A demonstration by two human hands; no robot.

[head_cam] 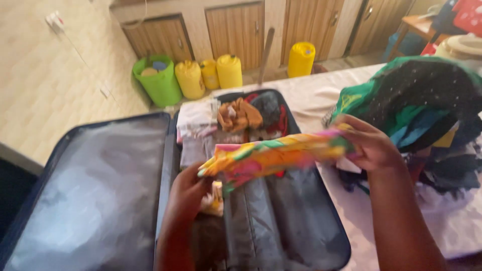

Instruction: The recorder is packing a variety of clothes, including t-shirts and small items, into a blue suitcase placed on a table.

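Yellow, pink and green print cloth, rolled into a long bundle point(273, 156), hangs in the air between our two hands, just above the open suitcase point(301, 236). Our right hand point(369, 145) has its fingers closed around the far-right end; our left hand point(188, 188) pinches the near-left end, fingers curled tight on the fabric.

We judge the roll could loosen: it is held only at its tips, so the middle may sag and unfurl, and a slack grip at either end would let it drop crooked into the case. A small pale yellow piece point(215, 200) sits just under our left hand and could be dragged along.

Folded clothes point(241, 118), white, orange and dark red, already fill the far end of the case, so room there is tight. The grey-lined lid point(95, 190) lies flat to the left. To the right, a heap of dark and green garments point(427, 105) sits on the pale bedsheet point(311, 95), close to our right wrist, and might catch the roll. Far off on the floor stand a green bucket point(158, 83) and yellow jerrycans point(228, 70) before wooden cupboard doors point(236, 30).
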